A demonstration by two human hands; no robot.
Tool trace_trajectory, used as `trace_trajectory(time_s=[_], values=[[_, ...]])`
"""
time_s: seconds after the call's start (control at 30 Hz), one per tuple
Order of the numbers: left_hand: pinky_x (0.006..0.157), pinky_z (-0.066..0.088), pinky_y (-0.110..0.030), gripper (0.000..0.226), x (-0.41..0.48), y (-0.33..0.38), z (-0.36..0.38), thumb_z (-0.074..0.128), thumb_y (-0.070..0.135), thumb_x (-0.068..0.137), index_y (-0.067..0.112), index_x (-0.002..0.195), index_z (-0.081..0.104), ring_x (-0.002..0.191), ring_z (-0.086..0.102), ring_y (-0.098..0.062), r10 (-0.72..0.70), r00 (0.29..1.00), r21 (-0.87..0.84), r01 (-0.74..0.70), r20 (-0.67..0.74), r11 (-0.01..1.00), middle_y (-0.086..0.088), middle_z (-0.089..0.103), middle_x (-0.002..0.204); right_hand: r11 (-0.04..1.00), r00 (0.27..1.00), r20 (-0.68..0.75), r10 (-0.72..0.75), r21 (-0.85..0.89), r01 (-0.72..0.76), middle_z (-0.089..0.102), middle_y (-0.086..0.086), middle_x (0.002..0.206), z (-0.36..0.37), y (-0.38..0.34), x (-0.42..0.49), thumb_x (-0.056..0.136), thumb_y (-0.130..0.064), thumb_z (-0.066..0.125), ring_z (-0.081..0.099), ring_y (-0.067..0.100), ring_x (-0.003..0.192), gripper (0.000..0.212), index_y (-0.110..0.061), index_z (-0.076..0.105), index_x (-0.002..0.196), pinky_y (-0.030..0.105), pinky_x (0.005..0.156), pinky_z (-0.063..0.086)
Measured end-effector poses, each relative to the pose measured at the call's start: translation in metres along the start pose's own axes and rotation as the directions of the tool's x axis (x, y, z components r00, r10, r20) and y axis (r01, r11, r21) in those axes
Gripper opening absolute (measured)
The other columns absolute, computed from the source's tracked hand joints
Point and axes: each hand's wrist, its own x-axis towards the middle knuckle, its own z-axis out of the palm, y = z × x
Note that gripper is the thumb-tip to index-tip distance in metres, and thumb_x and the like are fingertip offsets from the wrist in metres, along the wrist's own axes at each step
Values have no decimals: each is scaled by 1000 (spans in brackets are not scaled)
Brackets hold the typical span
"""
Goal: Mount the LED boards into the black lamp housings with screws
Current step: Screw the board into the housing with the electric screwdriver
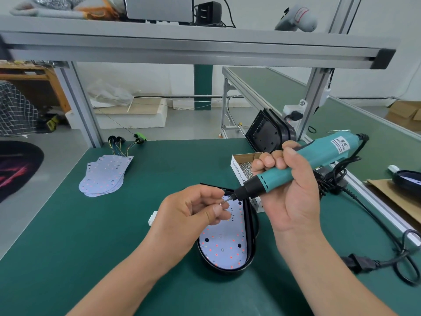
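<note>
We look down on a dark green counter [114, 236] in a workshop. Near its middle lies a black lamp housing [251, 236], open side up, with a white LED board [225, 245] dotted with red points seated inside it. Our left hand [193, 208] hovers over the housing's far end, its grip pinching a small screw [224, 201] between thumb and fingertip. Our right hand [289, 195] has its grip wrapped round a teal electric screwdriver [319, 160], tilted down to the left so that the bit tip sits at the screw. Just beyond the right hand stands an open cardboard box [245, 166] of loose silvery screws, and behind it a second black housing [266, 133] leans on edge by an aluminium post. On the left of the counter lies a fanned stack of spare LED boards [104, 176], with coloured wires running from its far end. A black power cable [376, 224] loops along the counter's right side. An aluminium shelf [205, 42] spans overhead, carrying a grey box and oddments. To the right a second long green counter [341, 106] runs away from us. Beyond lie a grey floor [57, 156], a white foam slab [136, 117] and cardboard cartons [405, 112] against a white wall.
</note>
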Motion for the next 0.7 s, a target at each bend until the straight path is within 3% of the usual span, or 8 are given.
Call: trace_trajectory(time_s=[0.23, 0.43, 0.7], values=[[78, 62, -26, 35, 1, 1, 0, 73, -3, 97, 32, 97, 78, 91, 81, -24, -7, 1000, 67, 9, -20, 998, -4, 82, 97, 1000, 999, 45, -1, -31, 2, 47, -4, 71, -1, 1, -1, 99, -9, 57, 52, 17, 73, 12, -19, 61, 104, 32, 78, 50], [75, 61, -24, 30, 2, 1, 1, 73, -4, 96, 26, 95, 78, 89, 81, -25, -8, 999, 59, 10, -33, 998, -6, 81, 94, 1000, 999, 42, 1, -30, 0, 47, -4, 71, -3, 0, -1, 100, -8, 55, 52, 17, 73, 12, -19, 61, 104, 33, 79, 50], [75, 60, -23, 35, 3, 2, 1, 73, -3, 96, 31, 93, 77, 90, 81, -24, -2, 999, 89, 5, -32, 996, -5, 81, 93, 1000, 999, 54, -1, -29, 3, 47, -3, 72, -4, 2, -1, 100, -9, 56, 52, 17, 74, 13, -19, 62, 104, 33, 80, 51]])
